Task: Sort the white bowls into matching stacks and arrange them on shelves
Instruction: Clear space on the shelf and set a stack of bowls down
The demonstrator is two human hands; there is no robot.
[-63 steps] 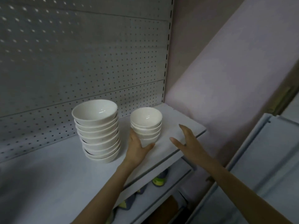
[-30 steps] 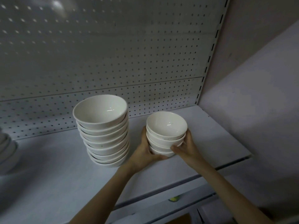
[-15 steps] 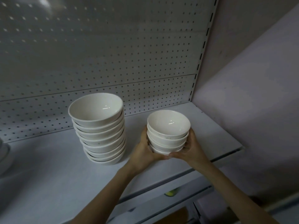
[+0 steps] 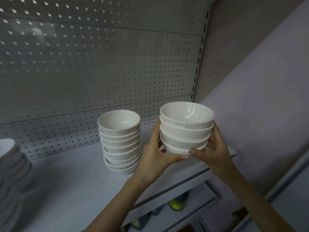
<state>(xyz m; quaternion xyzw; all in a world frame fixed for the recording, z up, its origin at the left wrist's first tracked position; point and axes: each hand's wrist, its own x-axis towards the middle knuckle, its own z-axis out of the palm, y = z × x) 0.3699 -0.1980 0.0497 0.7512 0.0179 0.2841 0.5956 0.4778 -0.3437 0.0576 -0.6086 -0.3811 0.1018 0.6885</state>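
Half sorted at best, judging by the shelf (image 4: pixel 75 181). Cradling a stack of four white bowls (image 4: pixel 186 129) over the shelf's right end, seemingly lifted clear of it. Curling the left hand (image 4: pixel 155 156) round the stack's left side, thumb tucked under the base; wrapping the right hand (image 4: pixel 215 151) round the right side likewise. Leaving a taller stack of bowls (image 4: pixel 120 141) standing upright just beside, near the pegboard panel (image 4: pixel 100 64). Glimpsing a blurred third pile (image 4: pixel 11 164) at the far left. Probably remaining: setting this held stack down in its own spot and checking sizes, hard to compare from this angle.
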